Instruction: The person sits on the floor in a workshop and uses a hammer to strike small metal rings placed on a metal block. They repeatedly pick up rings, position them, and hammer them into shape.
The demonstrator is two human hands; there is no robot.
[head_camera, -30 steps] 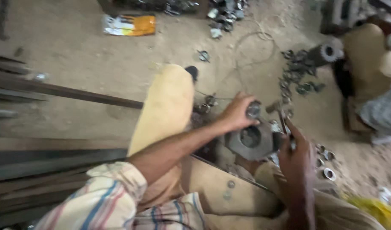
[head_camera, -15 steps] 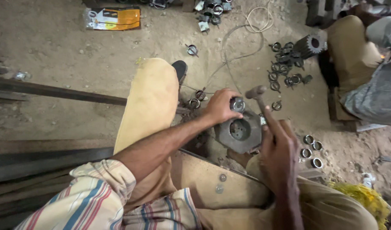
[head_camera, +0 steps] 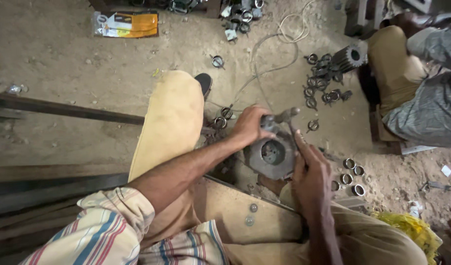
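I sit on a sandy floor with my tan-trousered leg (head_camera: 171, 122) stretched out. My left hand (head_camera: 250, 125) grips a small round metal part at the top edge of a grey metal block (head_camera: 274, 156) that has a round hole in it. My right hand (head_camera: 311, 169) is closed on the handle of a hammer (head_camera: 284, 117), whose head hovers just above the part under my left fingers. The block rests on the ground between my legs.
Several small metal rings (head_camera: 350, 176) lie right of the block, more rings and a toothed gear cylinder (head_camera: 350, 56) farther back. Another person's leg (head_camera: 397, 64) is at the right. Dark steel bars (head_camera: 63, 108) lie left; an orange packet (head_camera: 127, 24) and a looped wire (head_camera: 284, 34) lie behind.
The hammer head has come down closer to the part held by my left hand. The view has shifted slightly; my left hand stays on the block.
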